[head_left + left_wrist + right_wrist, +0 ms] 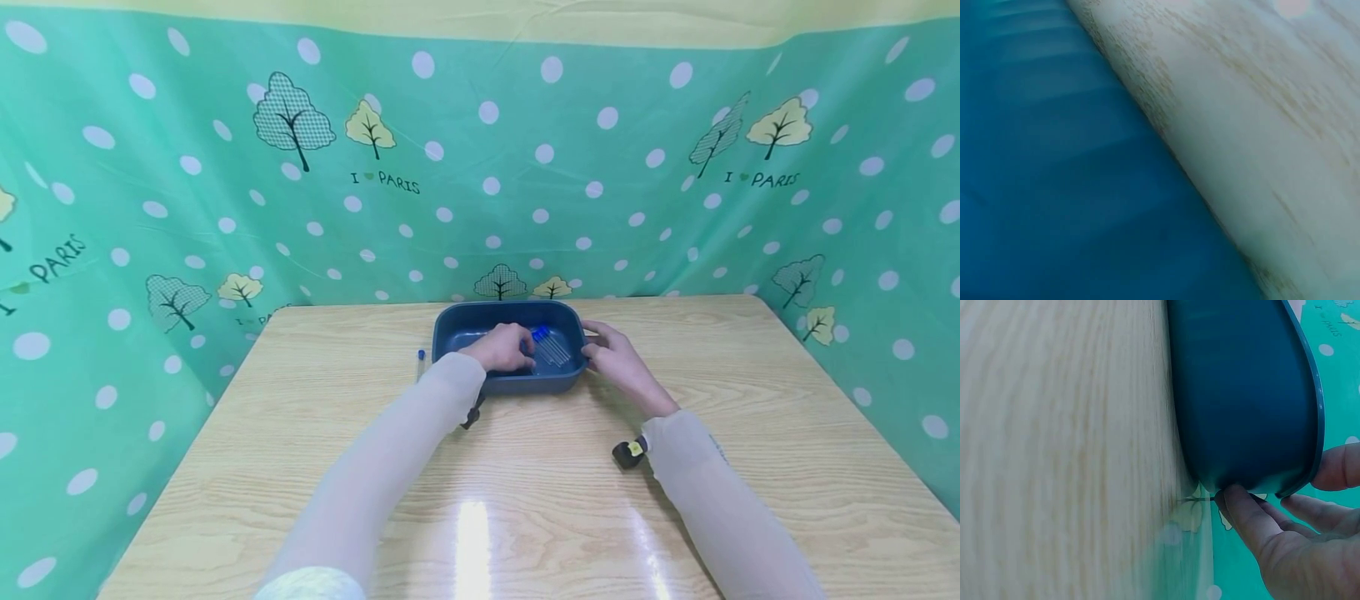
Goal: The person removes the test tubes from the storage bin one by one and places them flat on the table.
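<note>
A dark blue rectangular basin (532, 385) stands on the wooden table, with several clear pens with blue caps (553, 347) lying together in its right part. My left hand (504, 347) reaches down into the basin, just left of the pens. Its finger and thumb are bent with a gap between them, and no pen shows in that gap. At the basin's right end my right hand (617, 358) holds the wall. In the right wrist view its thumb (1338, 467) is at the rim and the other fingers lie against the outer side. The left wrist view shows only basin wall and tabletop.
One more blue-capped pen (421, 363) lies on the table (337, 417) just left of the basin, partly hidden by the left sleeve. A green dotted curtain (480, 167) hangs behind the table and along both sides.
</note>
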Demonstrator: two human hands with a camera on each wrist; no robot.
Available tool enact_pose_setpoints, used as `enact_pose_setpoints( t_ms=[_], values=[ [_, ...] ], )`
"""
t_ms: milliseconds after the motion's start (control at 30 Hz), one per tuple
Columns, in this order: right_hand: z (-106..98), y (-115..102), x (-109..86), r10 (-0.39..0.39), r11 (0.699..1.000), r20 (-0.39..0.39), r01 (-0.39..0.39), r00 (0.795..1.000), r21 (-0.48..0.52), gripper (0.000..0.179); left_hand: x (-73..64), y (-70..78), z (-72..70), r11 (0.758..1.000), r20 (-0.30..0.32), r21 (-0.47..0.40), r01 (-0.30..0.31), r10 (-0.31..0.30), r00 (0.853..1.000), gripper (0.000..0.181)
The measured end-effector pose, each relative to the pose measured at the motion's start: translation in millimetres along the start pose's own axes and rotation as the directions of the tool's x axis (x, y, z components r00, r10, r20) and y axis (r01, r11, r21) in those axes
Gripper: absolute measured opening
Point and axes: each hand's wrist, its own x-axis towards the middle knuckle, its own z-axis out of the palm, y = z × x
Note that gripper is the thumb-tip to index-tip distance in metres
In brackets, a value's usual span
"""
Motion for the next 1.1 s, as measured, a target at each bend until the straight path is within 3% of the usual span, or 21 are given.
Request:
enact_pose_setpoints(
  t_ms=[633, 1100],
  values=[
    [0.2, -1.8, -0.9, 0.007, 1.0, 0.005, -0.007, 1.0, 0.009, 0.053, 1.7, -1.0, 1.3, 0.999, -0.022, -0.023, 0.028, -0.029, 0.999, 0.017],
    [1.0, -2.1, -0.9, 0.006, 1.0, 0.002, -0.006, 1.0, 0.016, 0.052, 2.1, 0.9, 1.3, 0.996, -0.047, -0.017, 0.084, -0.085, 0.995, 0.015]
  ],
)
